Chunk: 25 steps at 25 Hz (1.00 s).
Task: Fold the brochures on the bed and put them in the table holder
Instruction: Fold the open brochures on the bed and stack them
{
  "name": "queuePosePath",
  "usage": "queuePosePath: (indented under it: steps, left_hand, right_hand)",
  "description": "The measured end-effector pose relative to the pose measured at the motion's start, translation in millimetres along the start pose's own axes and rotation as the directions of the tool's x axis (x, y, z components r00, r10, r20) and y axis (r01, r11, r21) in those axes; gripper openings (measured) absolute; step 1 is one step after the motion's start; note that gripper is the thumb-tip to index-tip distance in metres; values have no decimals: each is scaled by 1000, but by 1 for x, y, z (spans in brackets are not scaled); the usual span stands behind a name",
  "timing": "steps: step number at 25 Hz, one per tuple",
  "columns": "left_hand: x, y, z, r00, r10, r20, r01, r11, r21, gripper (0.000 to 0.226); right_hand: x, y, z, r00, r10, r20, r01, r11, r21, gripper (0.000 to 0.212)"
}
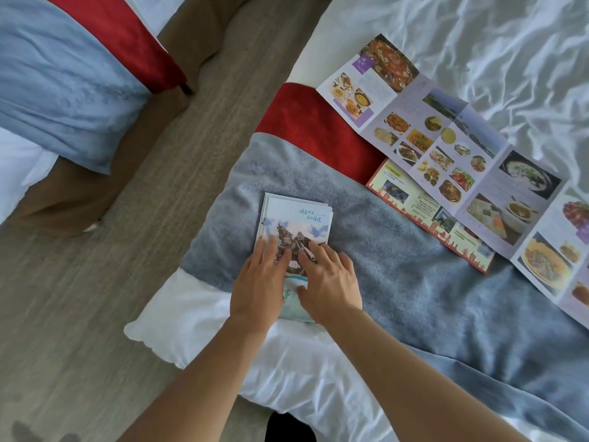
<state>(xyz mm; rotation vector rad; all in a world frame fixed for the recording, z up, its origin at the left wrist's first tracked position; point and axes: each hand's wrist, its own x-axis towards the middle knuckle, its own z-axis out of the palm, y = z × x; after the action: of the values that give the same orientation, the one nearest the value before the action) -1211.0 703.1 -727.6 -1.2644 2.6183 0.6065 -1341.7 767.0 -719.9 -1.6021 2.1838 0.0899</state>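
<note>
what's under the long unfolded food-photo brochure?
Under the long unfolded food-photo brochure lies an orange-bordered yellow brochure, partly covered; its covered part is hidden. Elsewhere, bedding.

Unfolded brochure (462, 161) cut off, rt edge

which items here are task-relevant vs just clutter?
Job:
- folded brochure, pressed flat under left hand and right hand
- unfolded food brochure
- orange-bordered brochure partly under it

Lying about:
- grey-blue bed runner with red band
- white sheets
- second bed

Table holder not in view.
</note>
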Motion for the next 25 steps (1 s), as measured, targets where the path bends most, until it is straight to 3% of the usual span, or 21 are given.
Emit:
queuePosePath:
  steps: [4,8,15,20,25]
  left_hand:
    - [-4,-1,-4,1000,14,-11,-14,1000,-19,68]
    - [-1,-2,-10,999,6,36,-7,1000,29,69]
    - [10,19,-15,1000,-11,10,10,989,146,53]
    - [18,66,-23,999,-34,19,32,996,86,45]
    - [46,134,-19,999,32,35,-33,999,34,57]
  right_hand:
    - [1,-3,-6,1000,-23,-13,22,997,-72,55]
    - [-1,-8,-5,1000,-2,18,2,1000,-5,58]
    - [2,5,-19,996,-76,44,75,997,16,55]
    - [-29,61,-31,1000,-3,-7,4,995,99,61]
    - [-47,138,-54,997,71,-34,-67,992,112,58]
